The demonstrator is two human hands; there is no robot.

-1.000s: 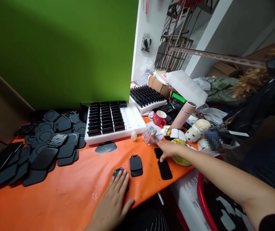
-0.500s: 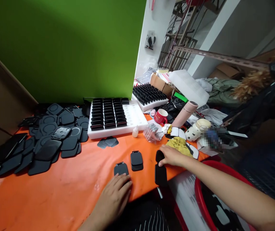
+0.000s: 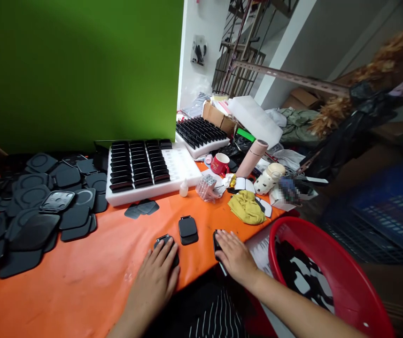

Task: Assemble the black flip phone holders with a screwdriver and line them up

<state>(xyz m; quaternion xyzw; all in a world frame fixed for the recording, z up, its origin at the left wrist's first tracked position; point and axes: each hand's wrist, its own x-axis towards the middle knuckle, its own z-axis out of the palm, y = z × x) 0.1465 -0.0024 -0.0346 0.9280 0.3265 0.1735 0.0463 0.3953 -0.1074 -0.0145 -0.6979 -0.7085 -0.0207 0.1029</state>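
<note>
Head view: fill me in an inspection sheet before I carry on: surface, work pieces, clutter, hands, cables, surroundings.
Surface: orange table, faintly marked.
Work pieces: loose dark pile at left; white foam tray with black pieces standing mainly in its left part; one pad between the hands.
Clutter: small bottle, red mug, pink flask, yellow cloth.
Hands: left hand lies spread over a dark pad; right hand covers another near the table edge, its grip unclear.
Cables: nothing seen.
Surroundings: green board behind; red tub and blue crates at right.
</note>
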